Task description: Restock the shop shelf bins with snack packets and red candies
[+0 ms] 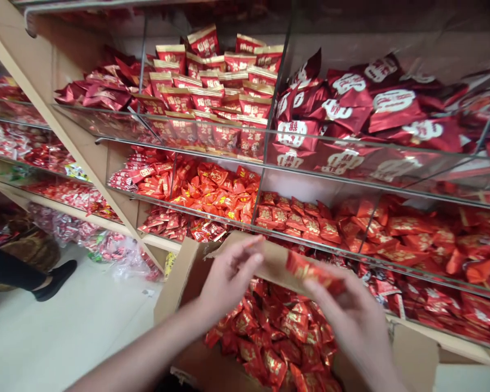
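Observation:
My right hand (351, 310) pinches a shiny red candy packet (310, 269) with gold print, held above an open cardboard box (190, 272). To its left, my left hand (231, 277) is curled, thumb and fingers close together. A small reddish bit shows at its fingertips, too blurred to name. Below both hands, the box holds many loose red-and-gold packets (286, 332).
Clear-fronted shelves hold red packets with gold edges (228, 98), maroon bags with white print (351, 103) and small red packets (298, 215). A wooden upright (65, 136) divides the shelving. At left, a person's foot in a black shoe (55, 280) rests on the pale floor (85, 326).

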